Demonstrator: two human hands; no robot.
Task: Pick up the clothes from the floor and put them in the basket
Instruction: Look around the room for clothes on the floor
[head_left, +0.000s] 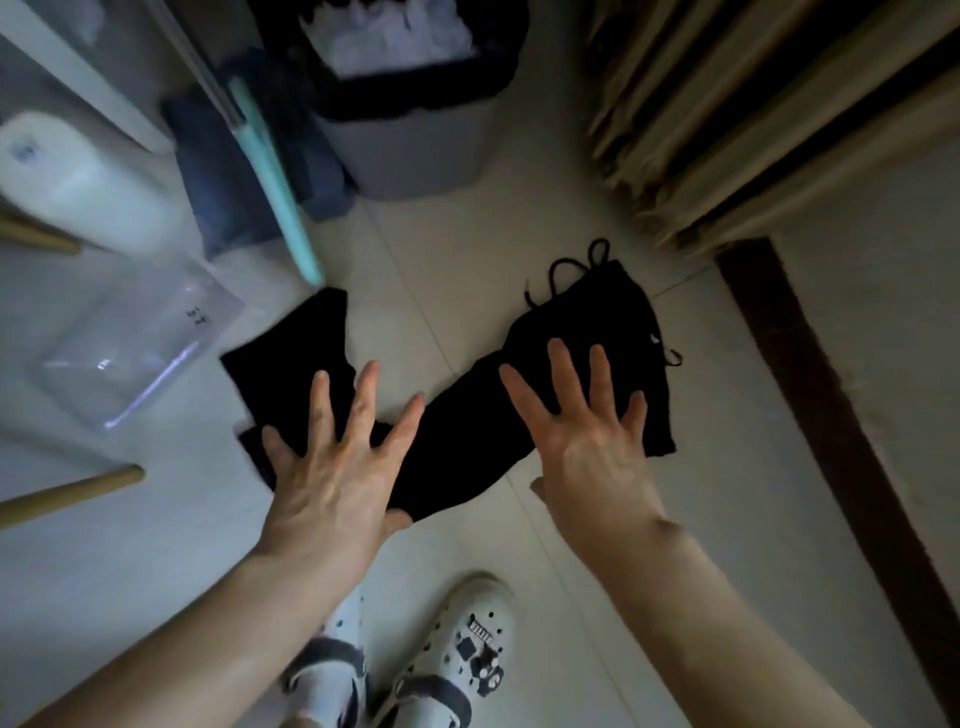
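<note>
Looking down through the head camera, I see a pair of black drawstring trousers (467, 441) spread flat on the pale tiled floor (493, 540), a little nearer to me than the basket (415, 150). The grey basket stands at the far end of the floor and already holds white clothes (395, 36), with dark fabric draped over its rim.

My left hand (332, 467) and right hand (587, 441) both reach out over the trousers, palms down. The fingers (563, 374) of each hand are straight and spread wide apart, gripping nothing. I cannot tell whether they press the cloth or hover just above it.

So the job looks partly done: some laundry is in the basket, but the trousers are not yet lifted. A blue cloth (223, 171) sits just to the left of the basket behind a leaning teal handle (275, 182); whether it is clothing to collect I cannot tell.

Beige curtains (753, 104) hang to the right of the basket. White clogs (467, 639) on the person's feet show at the near edge, farthest from the basket.
</note>
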